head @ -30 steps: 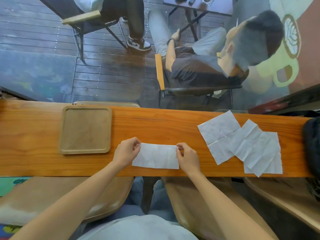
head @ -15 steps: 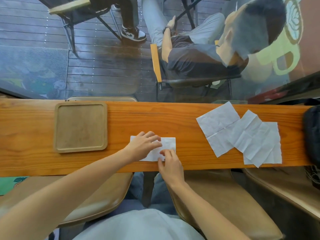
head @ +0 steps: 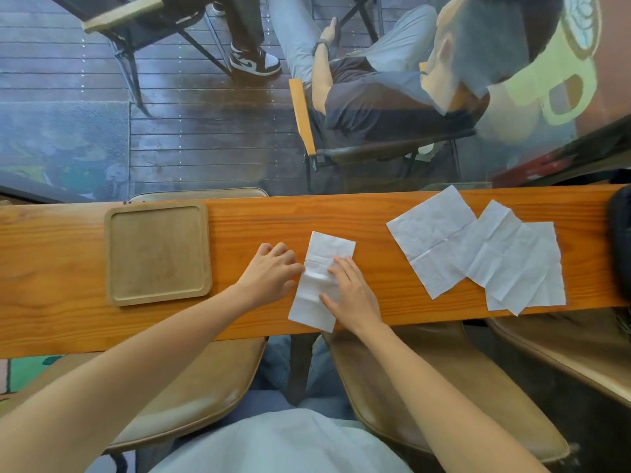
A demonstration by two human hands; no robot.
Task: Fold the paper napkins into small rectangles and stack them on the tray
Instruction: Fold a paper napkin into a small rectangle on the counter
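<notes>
We sit at a wooden counter (head: 375, 216) against a window. The tray (head: 157, 213) at nine o'clock holds nothing; our left hand (head: 269, 273) and right hand (head: 353, 295) press open fingers on a folded napkin (head: 329, 245).

Right hand (head: 351, 295) covering part of the folded napkin (head: 321, 281). Dark thing (head: 619, 240), perhaps a bag, cut off at the counter's (head: 375, 213) right end. Loose napkins (head: 478, 247) overlapping, count unclear.

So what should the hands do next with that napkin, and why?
Probably fold the napkin in half once more. It lies as a long strip under both hands, not yet a small rectangle, and the tray holds none.
</notes>
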